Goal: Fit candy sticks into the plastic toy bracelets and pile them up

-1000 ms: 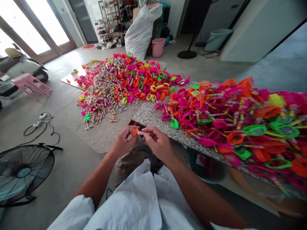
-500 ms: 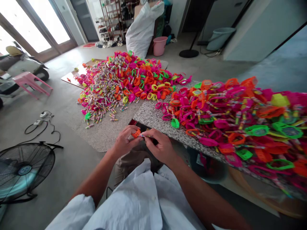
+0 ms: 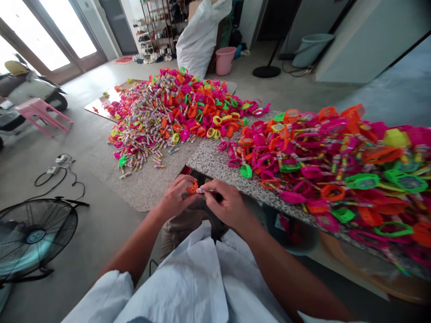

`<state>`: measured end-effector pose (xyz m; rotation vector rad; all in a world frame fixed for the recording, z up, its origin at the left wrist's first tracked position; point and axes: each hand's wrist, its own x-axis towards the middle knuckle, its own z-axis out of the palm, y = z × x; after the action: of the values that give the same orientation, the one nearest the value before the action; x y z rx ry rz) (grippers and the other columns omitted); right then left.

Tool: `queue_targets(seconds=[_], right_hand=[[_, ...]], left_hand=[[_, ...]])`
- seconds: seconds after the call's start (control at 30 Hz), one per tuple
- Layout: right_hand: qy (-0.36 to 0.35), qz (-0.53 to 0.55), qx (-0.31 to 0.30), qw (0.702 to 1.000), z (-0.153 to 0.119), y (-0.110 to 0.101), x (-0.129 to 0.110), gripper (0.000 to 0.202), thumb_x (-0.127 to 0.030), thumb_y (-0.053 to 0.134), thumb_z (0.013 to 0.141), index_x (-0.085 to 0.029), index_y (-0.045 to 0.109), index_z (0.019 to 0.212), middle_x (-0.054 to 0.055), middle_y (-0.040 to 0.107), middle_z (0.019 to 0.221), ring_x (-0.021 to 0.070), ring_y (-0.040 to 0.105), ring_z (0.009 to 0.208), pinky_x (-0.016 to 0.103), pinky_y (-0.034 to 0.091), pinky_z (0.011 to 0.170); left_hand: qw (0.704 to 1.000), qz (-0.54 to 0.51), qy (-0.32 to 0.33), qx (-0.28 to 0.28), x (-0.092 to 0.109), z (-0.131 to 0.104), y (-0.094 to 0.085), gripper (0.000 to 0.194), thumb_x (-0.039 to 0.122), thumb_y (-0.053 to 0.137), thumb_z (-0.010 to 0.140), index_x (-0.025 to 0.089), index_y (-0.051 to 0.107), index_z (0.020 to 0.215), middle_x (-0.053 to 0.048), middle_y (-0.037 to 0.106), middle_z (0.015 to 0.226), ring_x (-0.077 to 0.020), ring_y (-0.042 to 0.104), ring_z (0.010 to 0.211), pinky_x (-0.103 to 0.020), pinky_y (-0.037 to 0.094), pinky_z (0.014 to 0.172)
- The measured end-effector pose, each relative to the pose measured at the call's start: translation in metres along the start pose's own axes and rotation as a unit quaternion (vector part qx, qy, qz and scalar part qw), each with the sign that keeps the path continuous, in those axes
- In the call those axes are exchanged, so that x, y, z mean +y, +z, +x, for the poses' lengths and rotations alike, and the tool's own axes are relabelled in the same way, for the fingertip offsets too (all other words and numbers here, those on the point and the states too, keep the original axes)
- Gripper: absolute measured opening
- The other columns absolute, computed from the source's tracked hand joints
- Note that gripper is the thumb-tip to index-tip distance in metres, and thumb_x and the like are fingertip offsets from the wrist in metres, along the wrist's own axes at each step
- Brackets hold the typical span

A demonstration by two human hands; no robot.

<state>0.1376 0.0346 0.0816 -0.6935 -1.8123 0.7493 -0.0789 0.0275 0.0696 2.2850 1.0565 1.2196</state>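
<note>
head view, orange band [image 3: 193,188] pinched in left hand [image 3: 174,196], small tube [image 3: 200,190] beside, pinched in right hand [image 3: 228,204]

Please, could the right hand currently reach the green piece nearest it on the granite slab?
Probably yes: bare granite slab lies between the right hand and the green piece, though the hand's pinch on the small printed tube may hamper grasping.

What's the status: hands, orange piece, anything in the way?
Left hand: gripping orange piece. Right hand: pinching tube, one end at orange piece, contact unclear. Slab close by, not between hands.
</note>
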Motion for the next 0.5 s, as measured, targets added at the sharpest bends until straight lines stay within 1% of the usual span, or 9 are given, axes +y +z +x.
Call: queue_targets(seconds=[0.2, 0.3, 0.5], right_hand=[[-0.008, -0.008, -0.001, 1.000, -0.0007, -0.0013, -0.0012, 0.021, -0.009, 0.061, 0.095, -0.026, 0.069, 0.105, -0.001, 0.075, 0.092, 0.0152, 0.071, 0.079, 0.028, 0.055, 0.074], [-0.001, -0.013, -0.003, 1.000, -0.0005, -0.0025, -0.0034, 0.020, -0.009, 0.061, 0.095, -0.025, 0.069, 0.104, -0.001, 0.075, 0.091, 0.0158, 0.072, 0.080, 0.028, 0.054, 0.074], [0.004, -0.013, -0.005, 1.000, 0.0011, -0.0046, -0.0068, 0.018, -0.011, 0.060, 0.096, -0.025, 0.069, 0.103, 0.000, 0.076, 0.092, 0.0155, 0.072, 0.080, 0.028, 0.055, 0.074]], left_hand=[[1.000, 0.005, 0.006, 0.001, 0.0015, 0.0009, 0.0002, 0.020, 0.033, 0.076, 0.097, 0.021, 0.060, 0.099, -0.011, 0.073, 0.108, -0.0228, 0.070, 0.108, -0.040, 0.058, 0.097], [1.000, 0.004, 0.010, 0.009, 0.0026, 0.0013, 0.0009, 0.020, 0.032, 0.076, 0.097, 0.021, 0.060, 0.098, -0.011, 0.073, 0.107, -0.0226, 0.071, 0.107, -0.040, 0.059, 0.096], [1.000, 0.018, 0.017, 0.019, 0.0043, -0.0007, 0.0026, 0.021, 0.033, 0.075, 0.098, 0.022, 0.060, 0.109, -0.011, 0.074, 0.107, -0.0223, 0.072, 0.107, -0.038, 0.059, 0.094]])
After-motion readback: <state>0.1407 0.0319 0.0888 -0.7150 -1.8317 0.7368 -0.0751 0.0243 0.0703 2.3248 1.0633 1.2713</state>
